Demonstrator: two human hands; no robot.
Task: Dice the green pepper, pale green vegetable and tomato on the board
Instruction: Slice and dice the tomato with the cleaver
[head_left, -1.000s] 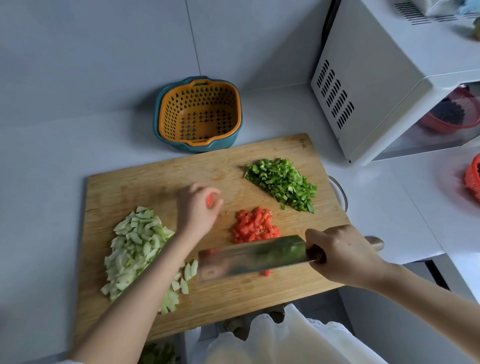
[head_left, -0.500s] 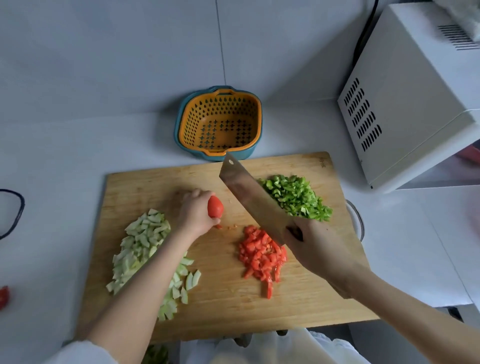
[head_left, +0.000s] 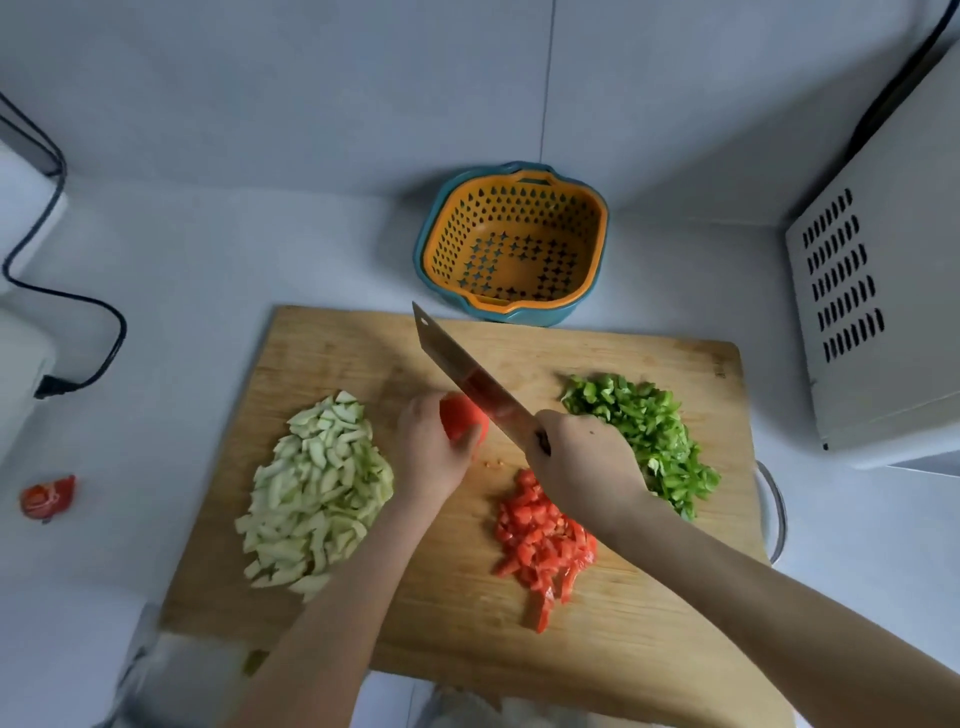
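Observation:
A wooden cutting board (head_left: 649, 623) lies on the white counter. On its left is a heap of diced pale green vegetable (head_left: 317, 493), at the right diced green pepper (head_left: 644, 431), and near the middle diced tomato (head_left: 543, 545). My left hand (head_left: 431, 457) holds a tomato piece (head_left: 460, 421) against the board. My right hand (head_left: 582, 467) grips the handle of a cleaver (head_left: 467, 379), whose blade points away toward the back and meets the tomato piece on its right side.
An orange colander in a blue bowl (head_left: 511, 244) stands just behind the board. A microwave (head_left: 883, 312) fills the right side. A red tomato scrap (head_left: 47, 496) lies on the counter at the left, near a black cable (head_left: 93, 322). A round rim (head_left: 774, 509) shows beside the board's right edge.
The cleaver has swung from lying flat across the front of the board to pointing away, then come down onto the tomato piece in my left hand. The camera view shifted left.

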